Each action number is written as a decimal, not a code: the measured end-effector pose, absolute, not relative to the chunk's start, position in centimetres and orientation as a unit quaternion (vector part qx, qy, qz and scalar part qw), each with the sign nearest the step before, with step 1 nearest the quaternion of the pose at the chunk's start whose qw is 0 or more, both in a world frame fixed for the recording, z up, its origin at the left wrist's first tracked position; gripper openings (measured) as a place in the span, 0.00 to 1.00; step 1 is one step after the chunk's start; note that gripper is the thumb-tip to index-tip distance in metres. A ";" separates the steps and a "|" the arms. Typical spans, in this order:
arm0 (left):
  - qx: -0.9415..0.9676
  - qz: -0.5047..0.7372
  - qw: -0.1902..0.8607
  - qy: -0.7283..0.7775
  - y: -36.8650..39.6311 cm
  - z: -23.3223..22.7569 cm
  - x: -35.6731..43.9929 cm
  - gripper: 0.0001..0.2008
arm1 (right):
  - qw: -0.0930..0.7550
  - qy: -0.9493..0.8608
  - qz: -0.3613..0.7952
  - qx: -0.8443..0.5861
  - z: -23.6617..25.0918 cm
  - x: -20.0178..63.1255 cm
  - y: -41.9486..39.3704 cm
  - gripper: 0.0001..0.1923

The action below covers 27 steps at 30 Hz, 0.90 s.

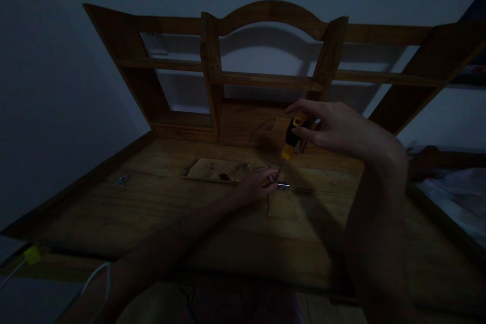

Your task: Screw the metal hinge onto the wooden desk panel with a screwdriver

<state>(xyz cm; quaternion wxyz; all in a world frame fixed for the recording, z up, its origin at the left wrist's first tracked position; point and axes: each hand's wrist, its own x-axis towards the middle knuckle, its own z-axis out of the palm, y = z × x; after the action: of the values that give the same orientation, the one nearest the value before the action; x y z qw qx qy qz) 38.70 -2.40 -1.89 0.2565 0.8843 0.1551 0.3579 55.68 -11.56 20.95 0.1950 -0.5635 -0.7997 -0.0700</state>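
wood shelves point(266, 81) rise over the tabletop point(243, 245). right hand point(337, 124) holds a screwdriver point(291, 136) in its fingers. left hand point(255, 185) is by a metal piece point(283, 186); i cannot tell its grip.

And here's the screwdriver point(291, 136), yellow-and-black handle high above the small metal piece point(282, 186), leaning over to the right, thin shaft slanting down to that piece's left end! Touching? Can't tell. The metal piece itself lies flat, silvery, catching a glint.

Right hand point(336, 122) raised, left hand point(255, 185) lower
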 end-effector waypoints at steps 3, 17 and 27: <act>0.884 0.357 0.257 0.159 -2.3 -2.0 38.7 0.12 | 0.193 -0.799 -0.065 -0.566 20.9 55.4 -11.6 0.17; 0.887 0.350 0.251 0.169 -2.4 -2.0 38.7 0.08 | 0.177 -0.802 -0.062 -0.567 20.6 54.8 -11.0 0.18; 0.898 0.333 0.233 0.168 -2.6 -1.1 38.6 0.07 | 0.180 -0.776 -0.106 -0.595 19.9 54.6 -10.0 0.19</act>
<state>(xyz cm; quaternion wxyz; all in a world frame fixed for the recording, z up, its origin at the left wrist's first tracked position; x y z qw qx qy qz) 38.56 -2.63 -1.14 0.2328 0.8980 0.1684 0.3331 54.63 -9.99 19.85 0.1802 -0.5952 -0.7759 -0.1061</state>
